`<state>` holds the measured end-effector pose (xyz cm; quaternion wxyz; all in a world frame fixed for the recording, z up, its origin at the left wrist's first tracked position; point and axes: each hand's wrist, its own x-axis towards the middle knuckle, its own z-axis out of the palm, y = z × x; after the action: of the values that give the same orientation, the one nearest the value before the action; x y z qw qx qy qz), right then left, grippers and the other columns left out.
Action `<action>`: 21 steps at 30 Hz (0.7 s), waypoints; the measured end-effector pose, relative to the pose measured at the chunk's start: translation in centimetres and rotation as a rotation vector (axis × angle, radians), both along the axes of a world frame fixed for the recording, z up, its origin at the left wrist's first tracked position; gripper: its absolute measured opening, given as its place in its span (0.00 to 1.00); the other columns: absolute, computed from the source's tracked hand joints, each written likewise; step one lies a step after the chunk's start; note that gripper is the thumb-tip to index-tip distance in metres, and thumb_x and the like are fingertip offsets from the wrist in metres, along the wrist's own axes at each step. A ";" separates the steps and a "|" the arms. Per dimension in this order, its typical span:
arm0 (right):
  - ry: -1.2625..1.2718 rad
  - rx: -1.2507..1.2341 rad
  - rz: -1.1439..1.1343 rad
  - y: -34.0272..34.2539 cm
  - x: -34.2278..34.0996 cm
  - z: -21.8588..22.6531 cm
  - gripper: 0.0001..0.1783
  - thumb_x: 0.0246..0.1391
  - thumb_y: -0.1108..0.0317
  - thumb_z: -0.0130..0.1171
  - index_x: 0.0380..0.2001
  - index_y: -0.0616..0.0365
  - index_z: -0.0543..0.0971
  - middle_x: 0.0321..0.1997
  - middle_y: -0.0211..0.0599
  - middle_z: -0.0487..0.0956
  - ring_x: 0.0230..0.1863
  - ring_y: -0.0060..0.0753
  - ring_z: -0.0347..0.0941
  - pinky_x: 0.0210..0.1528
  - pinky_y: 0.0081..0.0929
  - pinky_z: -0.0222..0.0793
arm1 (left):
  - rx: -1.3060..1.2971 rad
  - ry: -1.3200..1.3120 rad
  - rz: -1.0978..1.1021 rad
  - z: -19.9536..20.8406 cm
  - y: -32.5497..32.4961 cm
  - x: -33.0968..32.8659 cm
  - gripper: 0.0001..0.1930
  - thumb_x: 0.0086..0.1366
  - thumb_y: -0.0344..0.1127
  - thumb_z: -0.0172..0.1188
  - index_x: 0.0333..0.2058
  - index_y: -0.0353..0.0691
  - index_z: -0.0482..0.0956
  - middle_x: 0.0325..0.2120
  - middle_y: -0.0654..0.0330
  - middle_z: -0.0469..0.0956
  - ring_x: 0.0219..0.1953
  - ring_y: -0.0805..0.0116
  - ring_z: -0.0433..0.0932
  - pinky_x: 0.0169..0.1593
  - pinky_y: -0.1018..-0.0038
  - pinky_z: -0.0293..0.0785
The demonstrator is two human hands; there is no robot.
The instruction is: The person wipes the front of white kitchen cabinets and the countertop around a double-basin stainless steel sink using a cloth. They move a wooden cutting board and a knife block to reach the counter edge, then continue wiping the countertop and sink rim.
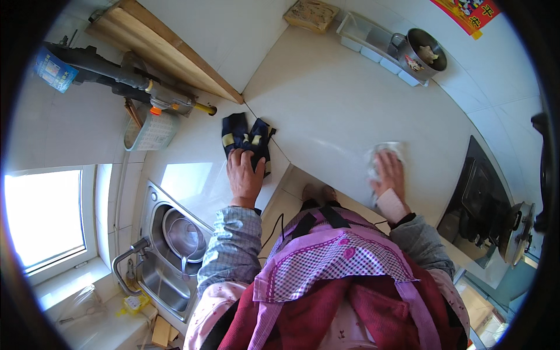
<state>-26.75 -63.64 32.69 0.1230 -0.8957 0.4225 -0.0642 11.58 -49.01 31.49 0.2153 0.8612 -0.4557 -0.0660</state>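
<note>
My left hand (244, 178) lies on a dark navy fabric item with yellow patches (245, 135), its fingers spread and its thumb apart. The fabric is bunched in two parts beside a seam in the counter; its exact kind is unclear. Farther right, my right hand (389, 175) presses a crumpled white cloth (385, 149) against the pale countertop (326, 99). Its fingers lie over the cloth and hide much of it.
A sink (166, 286) with metal bowls (184, 233) is at left, near a curved faucet (125, 262). A wooden board (175, 49) leans at the back left. Behind are a white plastic tray (367, 41) and metal pot (424, 55). A dark stove (475, 186) stands right.
</note>
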 end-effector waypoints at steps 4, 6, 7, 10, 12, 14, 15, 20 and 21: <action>0.022 -0.046 -0.261 -2.0 0.0 -1.3 0.39 0.52 0.69 0.65 0.67 0.52 0.65 0.73 0.46 0.61 0.75 0.53 0.52 0.73 0.48 0.51 | -0.022 -0.167 0.103 -1.9 -0.7 -1.1 0.35 0.66 0.55 0.60 0.68 0.50 0.64 0.70 0.47 0.58 0.73 0.44 0.51 0.71 0.46 0.49; -0.043 0.007 -0.217 -1.8 2.1 -2.1 0.40 0.51 0.71 0.66 0.68 0.50 0.65 0.73 0.47 0.61 0.74 0.53 0.53 0.73 0.47 0.53 | 0.134 -0.058 0.185 -2.9 -1.9 -1.9 0.34 0.69 0.60 0.51 0.69 0.51 0.64 0.72 0.50 0.55 0.74 0.46 0.48 0.72 0.43 0.40; -0.067 -0.022 -0.122 -1.8 3.7 -2.3 0.41 0.48 0.72 0.67 0.67 0.48 0.65 0.73 0.47 0.61 0.74 0.52 0.55 0.72 0.46 0.54 | 0.137 -0.092 0.196 -3.2 -2.1 -2.2 0.33 0.69 0.59 0.50 0.69 0.51 0.64 0.72 0.50 0.55 0.75 0.47 0.48 0.73 0.44 0.38; -0.129 0.075 0.248 -1.5 9.3 -1.8 0.39 0.49 0.71 0.64 0.66 0.53 0.66 0.73 0.48 0.60 0.75 0.52 0.54 0.73 0.49 0.52 | 0.187 -0.101 0.227 -3.4 -2.5 -2.8 0.32 0.70 0.56 0.49 0.68 0.50 0.65 0.72 0.50 0.55 0.75 0.48 0.47 0.73 0.44 0.35; -0.097 0.136 0.412 -1.8 13.1 -1.3 0.33 0.57 0.68 0.57 0.67 0.55 0.65 0.75 0.46 0.59 0.76 0.49 0.52 0.76 0.47 0.46 | 0.210 -0.093 0.236 -3.1 -2.6 -2.8 0.31 0.70 0.54 0.49 0.68 0.50 0.65 0.72 0.49 0.55 0.75 0.48 0.47 0.73 0.44 0.35; -0.124 0.119 0.499 -3.0 16.6 -1.1 0.31 0.59 0.68 0.54 0.67 0.55 0.65 0.74 0.45 0.60 0.76 0.47 0.53 0.75 0.46 0.47 | 0.206 -0.113 0.231 -2.7 -2.8 -2.8 0.31 0.70 0.53 0.49 0.68 0.50 0.65 0.72 0.49 0.55 0.75 0.48 0.47 0.73 0.44 0.35; -0.111 0.126 0.496 -3.7 18.4 -1.3 0.31 0.59 0.68 0.54 0.66 0.55 0.65 0.74 0.44 0.61 0.76 0.47 0.54 0.75 0.46 0.48 | 0.203 -0.111 0.228 -2.6 -2.8 -2.8 0.31 0.69 0.52 0.50 0.68 0.49 0.66 0.71 0.48 0.56 0.74 0.48 0.48 0.73 0.43 0.36; -0.197 0.006 0.496 -8.6 26.4 -3.4 0.30 0.58 0.68 0.53 0.65 0.56 0.67 0.72 0.43 0.64 0.74 0.44 0.57 0.73 0.43 0.52 | 0.202 -0.101 0.230 -2.5 -3.1 -2.7 0.30 0.68 0.52 0.51 0.66 0.49 0.68 0.71 0.48 0.57 0.74 0.47 0.50 0.73 0.43 0.37; -0.180 -0.024 0.486 -9.6 27.7 -3.7 0.28 0.58 0.69 0.52 0.63 0.58 0.68 0.70 0.43 0.66 0.73 0.45 0.59 0.73 0.41 0.53 | 0.208 -0.101 0.229 -2.5 -3.0 -2.7 0.30 0.68 0.52 0.51 0.66 0.49 0.68 0.71 0.48 0.57 0.74 0.47 0.50 0.73 0.43 0.37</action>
<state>0.90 -73.27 29.01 0.1614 -0.9629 0.1815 -0.1173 8.93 -52.01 29.00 0.1081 0.9273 -0.3555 -0.0445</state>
